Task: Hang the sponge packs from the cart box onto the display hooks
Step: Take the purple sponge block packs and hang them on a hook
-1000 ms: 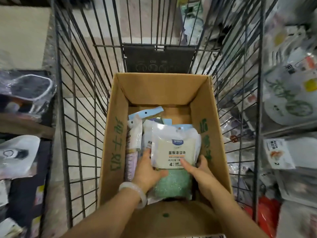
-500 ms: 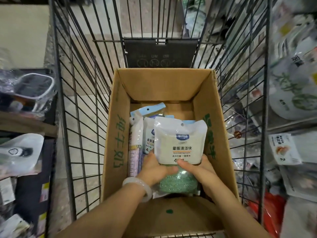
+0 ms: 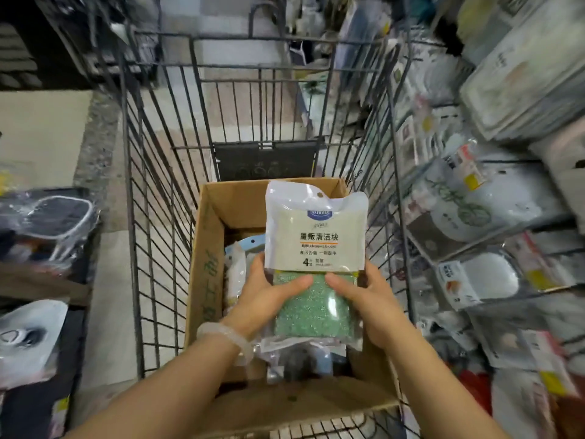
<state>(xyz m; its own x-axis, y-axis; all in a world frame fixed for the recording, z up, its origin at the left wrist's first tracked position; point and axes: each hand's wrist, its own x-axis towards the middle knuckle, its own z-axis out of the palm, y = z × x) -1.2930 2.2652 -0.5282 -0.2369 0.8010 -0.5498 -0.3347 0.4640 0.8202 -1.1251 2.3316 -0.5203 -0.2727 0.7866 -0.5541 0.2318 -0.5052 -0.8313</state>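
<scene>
Your left hand and right hand both grasp sponge pack, thumbs across green front, fingers behind, pack upright above cardboard box in cart.

Both hands, left and right, grip sponge pack upright above cardboard box in cart.

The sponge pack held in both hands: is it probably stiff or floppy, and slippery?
The sponge pack probably flexes little: gripped low by the left hand and right hand, it stands upright. Likely light, being sponge. Its glossy wrap may be slippery.
</scene>
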